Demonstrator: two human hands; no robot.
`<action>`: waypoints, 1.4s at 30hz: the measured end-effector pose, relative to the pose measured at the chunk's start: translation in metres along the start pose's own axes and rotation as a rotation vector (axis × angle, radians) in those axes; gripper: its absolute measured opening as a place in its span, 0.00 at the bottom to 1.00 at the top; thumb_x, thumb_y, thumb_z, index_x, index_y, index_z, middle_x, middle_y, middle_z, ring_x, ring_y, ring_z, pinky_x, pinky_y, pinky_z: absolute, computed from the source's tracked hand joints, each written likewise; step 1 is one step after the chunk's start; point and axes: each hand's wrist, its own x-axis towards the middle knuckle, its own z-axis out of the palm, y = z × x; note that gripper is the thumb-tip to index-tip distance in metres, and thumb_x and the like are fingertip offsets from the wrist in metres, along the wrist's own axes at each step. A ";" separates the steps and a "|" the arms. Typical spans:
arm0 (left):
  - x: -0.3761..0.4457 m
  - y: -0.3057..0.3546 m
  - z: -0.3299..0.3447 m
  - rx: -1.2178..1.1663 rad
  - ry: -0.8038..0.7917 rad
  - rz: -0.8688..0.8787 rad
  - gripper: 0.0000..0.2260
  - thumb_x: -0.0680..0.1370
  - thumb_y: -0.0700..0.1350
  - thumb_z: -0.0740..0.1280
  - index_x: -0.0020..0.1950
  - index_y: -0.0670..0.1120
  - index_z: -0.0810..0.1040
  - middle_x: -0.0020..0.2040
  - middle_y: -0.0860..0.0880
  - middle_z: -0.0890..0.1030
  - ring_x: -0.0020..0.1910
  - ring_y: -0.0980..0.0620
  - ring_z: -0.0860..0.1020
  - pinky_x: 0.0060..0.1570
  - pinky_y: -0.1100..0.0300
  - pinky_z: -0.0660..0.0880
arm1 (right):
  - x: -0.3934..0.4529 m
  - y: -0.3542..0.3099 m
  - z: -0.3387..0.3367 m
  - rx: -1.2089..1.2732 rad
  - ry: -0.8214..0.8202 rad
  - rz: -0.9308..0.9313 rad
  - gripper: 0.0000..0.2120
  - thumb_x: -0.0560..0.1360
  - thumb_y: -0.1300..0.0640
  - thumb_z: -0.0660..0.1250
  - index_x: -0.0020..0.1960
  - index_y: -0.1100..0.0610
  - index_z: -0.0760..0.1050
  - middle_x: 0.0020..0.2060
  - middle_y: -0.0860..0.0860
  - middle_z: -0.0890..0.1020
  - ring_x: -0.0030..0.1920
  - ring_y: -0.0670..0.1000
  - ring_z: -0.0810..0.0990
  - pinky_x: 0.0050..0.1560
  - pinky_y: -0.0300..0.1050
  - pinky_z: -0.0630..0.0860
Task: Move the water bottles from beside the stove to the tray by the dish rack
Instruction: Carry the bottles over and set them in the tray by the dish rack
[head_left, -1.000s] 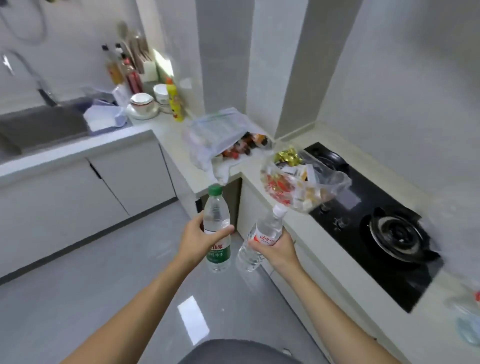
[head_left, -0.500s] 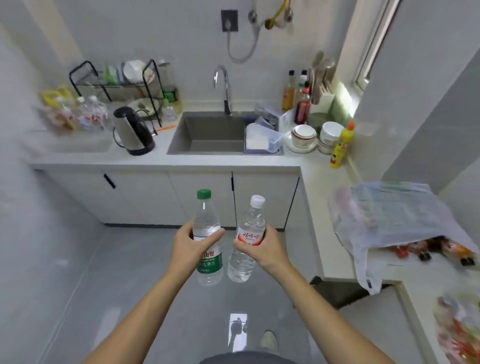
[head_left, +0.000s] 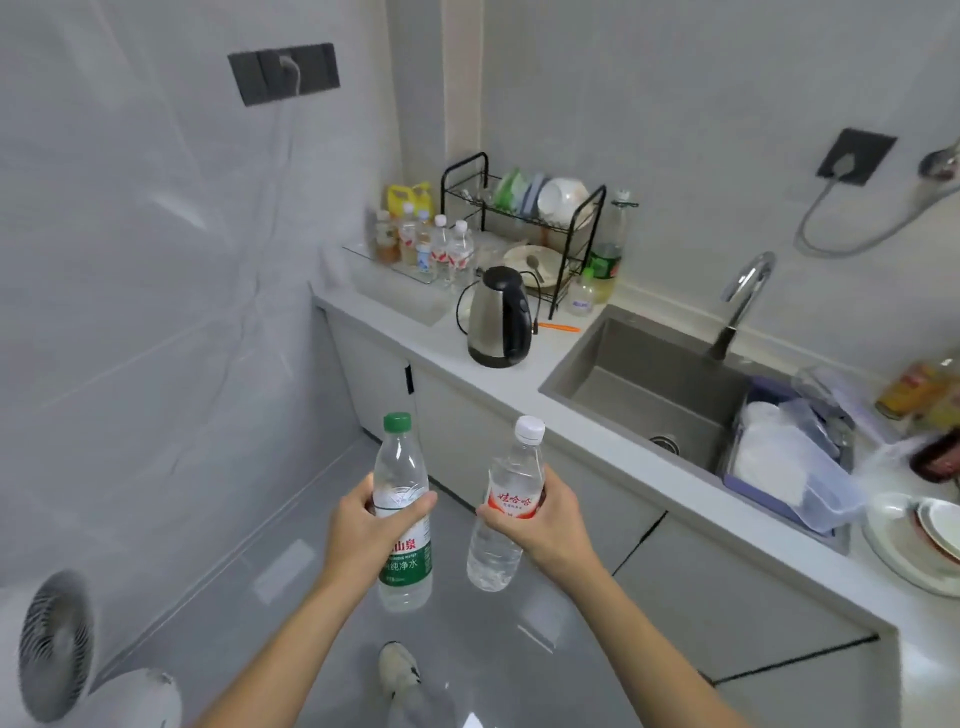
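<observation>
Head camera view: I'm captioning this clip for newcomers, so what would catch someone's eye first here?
Two water bottles held up mid-frame: a green-capped bottle in the left hand, a white-capped bottle in the right hand. Behind them, a steel kettle stands on the counter before the black dish rack, beside a tray of bottles.

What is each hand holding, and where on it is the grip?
The left hand grips the green-capped bottle around its middle; the right hand grips the white-capped bottle around its red label.
</observation>
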 end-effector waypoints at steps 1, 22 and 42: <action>0.025 0.000 -0.005 -0.003 0.008 -0.005 0.14 0.68 0.48 0.85 0.48 0.49 0.84 0.42 0.52 0.88 0.41 0.54 0.87 0.44 0.53 0.81 | 0.023 -0.006 0.010 -0.008 -0.011 -0.003 0.25 0.63 0.46 0.84 0.55 0.49 0.79 0.45 0.48 0.87 0.47 0.49 0.87 0.52 0.54 0.86; 0.460 0.122 -0.073 0.139 0.153 0.029 0.20 0.64 0.64 0.82 0.45 0.53 0.84 0.41 0.56 0.88 0.44 0.56 0.86 0.43 0.53 0.83 | 0.458 -0.148 0.155 0.043 0.008 -0.095 0.23 0.65 0.47 0.85 0.55 0.50 0.80 0.45 0.45 0.88 0.44 0.44 0.87 0.48 0.45 0.85; 0.785 0.205 0.013 0.312 -0.113 0.151 0.24 0.61 0.66 0.80 0.51 0.57 0.83 0.45 0.59 0.88 0.48 0.59 0.86 0.49 0.51 0.84 | 0.714 -0.163 0.167 -0.211 0.279 -0.023 0.37 0.64 0.42 0.84 0.65 0.45 0.69 0.50 0.41 0.83 0.47 0.46 0.81 0.51 0.53 0.81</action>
